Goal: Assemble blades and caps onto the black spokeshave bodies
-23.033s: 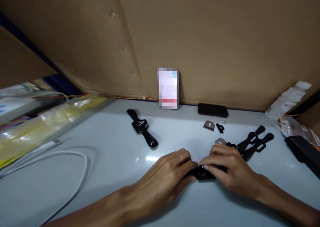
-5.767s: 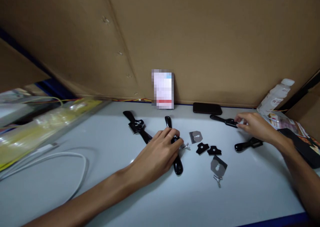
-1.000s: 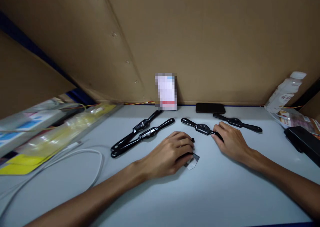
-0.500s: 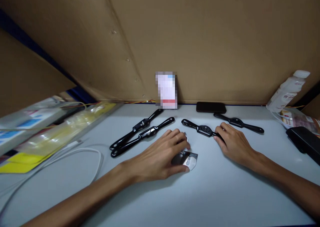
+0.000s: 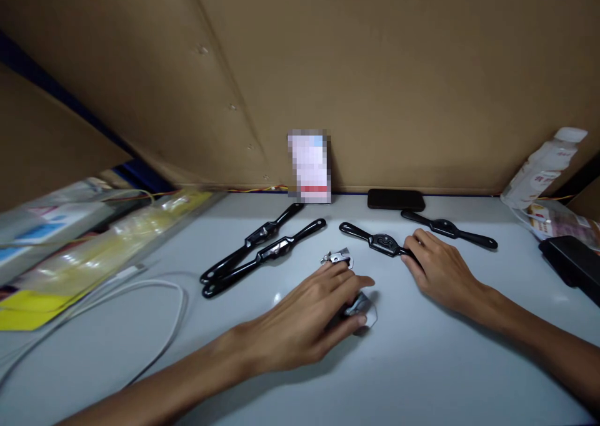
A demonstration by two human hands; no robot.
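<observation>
Here, left hand (image 5: 304, 323) pinching shiny grey plate (image 5: 369, 312), right hand (image 5: 438, 271) spread on black spokeshave (image 5: 380, 243).

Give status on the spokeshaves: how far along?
Looks done: the left pair of spokeshaves lies side by side, metal glinting at their middles. In hand: the left hand pinches a grey plate, a wing screw loose by its fingertips; the right hand rests on the handle of the third spokeshave. Likely left: that one and the fourth spokeshave near the phone; their middles look dark.
</observation>
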